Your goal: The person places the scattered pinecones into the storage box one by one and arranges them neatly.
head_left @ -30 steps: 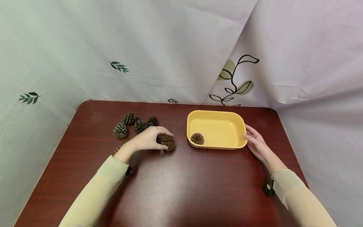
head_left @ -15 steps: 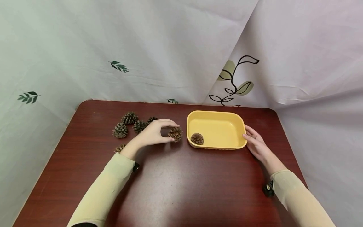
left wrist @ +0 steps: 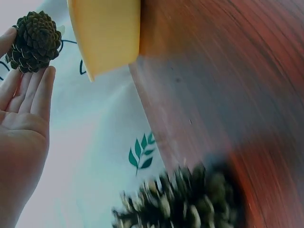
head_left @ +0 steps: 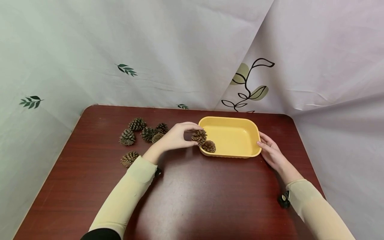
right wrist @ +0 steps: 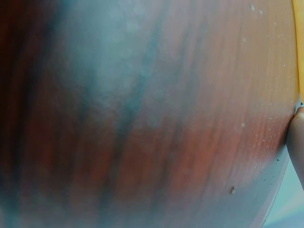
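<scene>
My left hand point(head_left: 178, 136) pinches a brown pine cone point(head_left: 199, 136) between thumb and fingers, at the left rim of a yellow plastic bin point(head_left: 237, 156). In the left wrist view the same pine cone point(left wrist: 35, 42) shows at the fingertips, beside the bin's wall point(left wrist: 107, 38). Another pine cone point(head_left: 209, 146) lies inside the bin in its near left corner. My right hand point(head_left: 271, 151) holds the bin's right end, thumb at the rim and fingers along the outer wall. Only a sliver of that hand point(right wrist: 297, 142) appears in the right wrist view.
Several pine cones point(head_left: 137, 124) sit in a cluster at the table's back left. A separate pine cone point(head_left: 129, 159) lies nearer, beside my left forearm. The reddish-brown table point(head_left: 210, 193) ends at a patterned white cloth point(head_left: 168, 60) behind.
My left hand has carried its pine cone right and slightly back to the bin's left rim, uncovering cones behind the wrist. My right hand and the bin have stayed in place.
</scene>
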Tool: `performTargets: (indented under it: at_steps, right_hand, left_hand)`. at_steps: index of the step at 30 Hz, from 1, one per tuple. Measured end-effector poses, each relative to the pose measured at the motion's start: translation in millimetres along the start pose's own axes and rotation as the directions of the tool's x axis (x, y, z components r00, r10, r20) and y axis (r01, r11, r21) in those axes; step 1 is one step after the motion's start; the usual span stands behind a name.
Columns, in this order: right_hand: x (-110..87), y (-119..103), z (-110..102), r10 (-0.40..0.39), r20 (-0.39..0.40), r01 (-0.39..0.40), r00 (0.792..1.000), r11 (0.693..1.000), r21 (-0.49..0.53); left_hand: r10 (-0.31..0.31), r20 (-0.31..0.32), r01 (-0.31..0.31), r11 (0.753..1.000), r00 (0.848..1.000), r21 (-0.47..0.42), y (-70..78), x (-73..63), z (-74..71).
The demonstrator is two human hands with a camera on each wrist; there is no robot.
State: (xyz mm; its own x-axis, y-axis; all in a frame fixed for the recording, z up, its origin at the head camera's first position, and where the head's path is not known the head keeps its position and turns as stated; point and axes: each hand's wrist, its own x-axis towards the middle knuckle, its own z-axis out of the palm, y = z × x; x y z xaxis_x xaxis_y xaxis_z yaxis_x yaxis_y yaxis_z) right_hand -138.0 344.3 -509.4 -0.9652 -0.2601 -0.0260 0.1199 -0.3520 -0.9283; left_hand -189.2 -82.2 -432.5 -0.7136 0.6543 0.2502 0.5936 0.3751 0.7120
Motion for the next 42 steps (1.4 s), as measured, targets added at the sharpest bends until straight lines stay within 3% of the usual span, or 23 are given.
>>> performTargets:
  at_steps: [11, 22, 28, 42]
  right_hand:
    - [0.2, -1.1, 3.8, -0.007, -0.008, 0.007, 1.000, 1.000, 0.001]
    - [-0.5, -1.7, 2.0, 0.007, -0.015, -0.007, 1.000, 1.000, -0.011]
    - [-1.1, -2.3, 3.2, 0.012, -0.025, -0.012, 1.000, 1.000, -0.010]
    - [0.6, -0.3, 1.1, 0.004, -0.006, -0.004, 1.000, 1.000, 0.001]
  left_hand:
    - [0.014, 0.086, -0.016, 1.000, 0.996, 0.026, 12.1, 34.4, 16.8]
    - [0.038, 0.135, -0.042, 0.999, 0.990, 0.024, 18.6, 58.0, 43.6]
    - [0.052, 0.175, -0.063, 0.996, 0.983, 0.060, 19.3, 66.1, 58.7]
    - [0.002, 0.239, -0.025, 0.995, 0.971, 0.093, 17.7, 72.5, 78.6]
